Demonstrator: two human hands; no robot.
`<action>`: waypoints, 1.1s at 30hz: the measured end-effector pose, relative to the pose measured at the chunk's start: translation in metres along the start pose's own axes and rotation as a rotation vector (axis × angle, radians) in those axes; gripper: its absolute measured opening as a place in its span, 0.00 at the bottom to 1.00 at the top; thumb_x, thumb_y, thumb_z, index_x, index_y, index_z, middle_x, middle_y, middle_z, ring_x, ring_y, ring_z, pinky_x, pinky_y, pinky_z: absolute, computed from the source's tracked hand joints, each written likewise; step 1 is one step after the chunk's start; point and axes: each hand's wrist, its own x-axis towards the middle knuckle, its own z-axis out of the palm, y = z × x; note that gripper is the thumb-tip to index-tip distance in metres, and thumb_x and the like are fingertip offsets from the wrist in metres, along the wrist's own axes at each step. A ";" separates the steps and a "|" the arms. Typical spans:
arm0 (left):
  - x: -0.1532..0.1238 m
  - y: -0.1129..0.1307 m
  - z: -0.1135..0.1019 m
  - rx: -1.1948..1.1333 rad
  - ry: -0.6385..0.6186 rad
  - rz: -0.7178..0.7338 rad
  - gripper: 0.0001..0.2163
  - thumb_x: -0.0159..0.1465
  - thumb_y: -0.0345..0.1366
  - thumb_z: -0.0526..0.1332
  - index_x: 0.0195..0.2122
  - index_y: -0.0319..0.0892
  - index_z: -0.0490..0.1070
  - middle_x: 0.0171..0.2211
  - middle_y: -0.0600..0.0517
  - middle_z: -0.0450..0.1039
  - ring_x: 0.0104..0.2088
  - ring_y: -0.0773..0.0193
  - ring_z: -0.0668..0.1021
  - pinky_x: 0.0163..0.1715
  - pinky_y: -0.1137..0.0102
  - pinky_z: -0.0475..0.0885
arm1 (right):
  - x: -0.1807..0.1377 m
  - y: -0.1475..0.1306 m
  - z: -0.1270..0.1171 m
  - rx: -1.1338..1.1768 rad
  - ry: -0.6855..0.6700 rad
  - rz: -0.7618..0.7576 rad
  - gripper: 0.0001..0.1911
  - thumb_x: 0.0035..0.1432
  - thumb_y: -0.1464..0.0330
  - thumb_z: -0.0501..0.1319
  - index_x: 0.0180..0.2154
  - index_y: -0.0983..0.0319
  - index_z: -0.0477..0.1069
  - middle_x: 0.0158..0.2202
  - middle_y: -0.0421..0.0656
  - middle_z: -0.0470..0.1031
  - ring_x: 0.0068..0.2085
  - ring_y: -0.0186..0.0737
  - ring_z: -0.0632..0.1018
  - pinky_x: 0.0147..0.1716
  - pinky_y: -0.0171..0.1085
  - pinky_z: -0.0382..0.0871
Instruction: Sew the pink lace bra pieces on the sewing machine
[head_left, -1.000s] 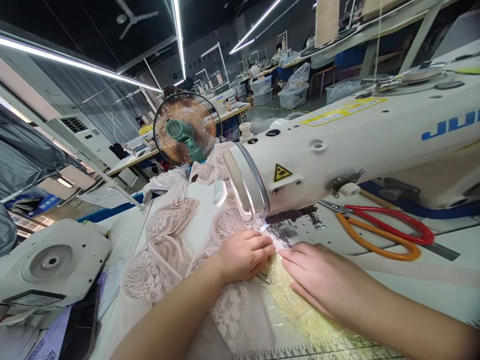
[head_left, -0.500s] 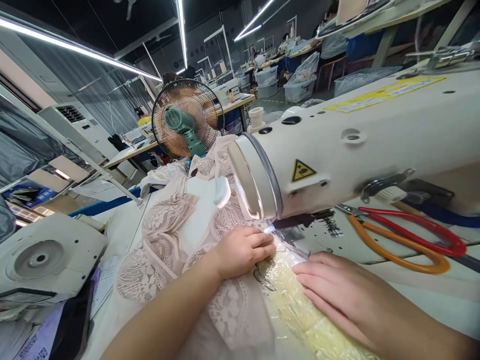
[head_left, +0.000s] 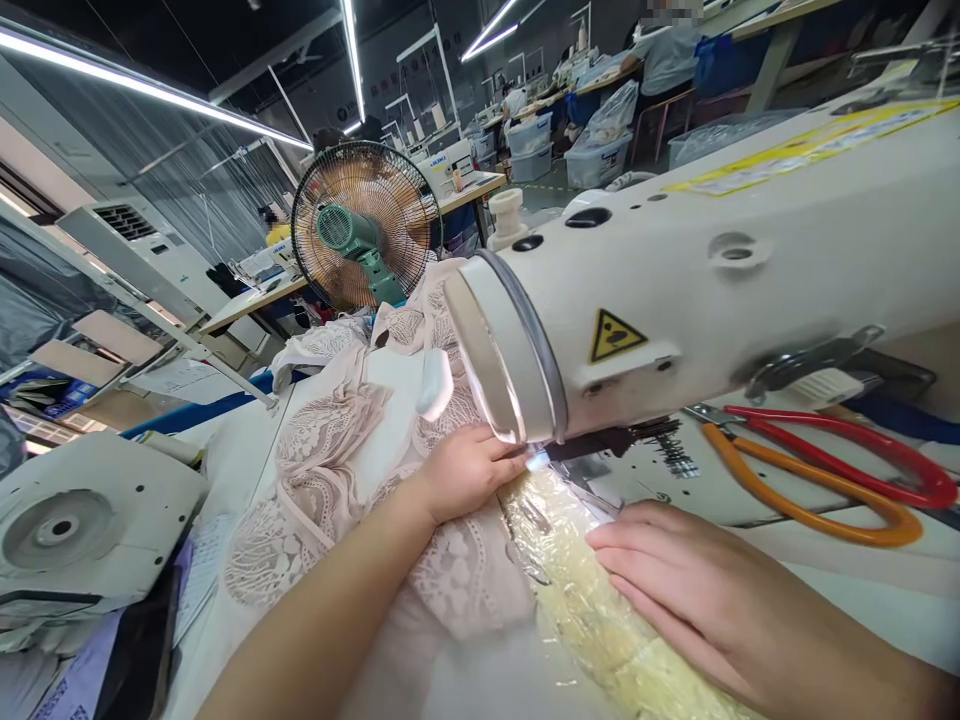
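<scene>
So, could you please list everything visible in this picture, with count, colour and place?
white industrial sewing machine: one, right and centre
pale pink lace fabric: one piece, left of needle
cream-yellow lace strip under clear film: one, below needle
scissors with one red and one orange handle: one pair, machine bed, right
green fan with orange grille: one, behind the fabric
white machine head: one, far left
clear plastic bins: several, background
left hand: on pink lace, by needle
right hand: flat on yellow strip

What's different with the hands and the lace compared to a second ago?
The right hand slid back along the yellow lace strip, away from the sewing machine. The left hand stayed fisted on the pink lace fabric beside the needle area. The scissors lie unmoved.
</scene>
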 end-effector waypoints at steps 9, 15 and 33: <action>0.003 0.000 -0.017 -0.079 0.095 -0.164 0.15 0.68 0.32 0.47 0.42 0.39 0.73 0.41 0.46 0.76 0.45 0.59 0.75 0.46 0.63 0.70 | 0.000 0.002 0.002 -0.007 -0.002 -0.024 0.16 0.63 0.73 0.47 0.36 0.61 0.73 0.34 0.48 0.75 0.37 0.45 0.74 0.33 0.42 0.71; -0.015 0.039 -0.072 -0.330 -0.384 -0.160 0.09 0.58 0.29 0.59 0.39 0.41 0.73 0.42 0.48 0.73 0.40 0.61 0.74 0.39 0.69 0.71 | 0.004 0.001 -0.001 0.007 0.022 -0.037 0.14 0.63 0.72 0.48 0.35 0.60 0.73 0.31 0.46 0.75 0.35 0.45 0.74 0.32 0.42 0.69; 0.011 0.069 -0.039 -1.023 0.257 -1.047 0.08 0.61 0.40 0.48 0.29 0.44 0.50 0.21 0.59 0.54 0.20 0.71 0.62 0.22 0.76 0.59 | -0.005 -0.066 0.011 0.398 -0.026 0.142 0.18 0.65 0.60 0.48 0.41 0.61 0.73 0.28 0.42 0.74 0.30 0.40 0.75 0.31 0.38 0.71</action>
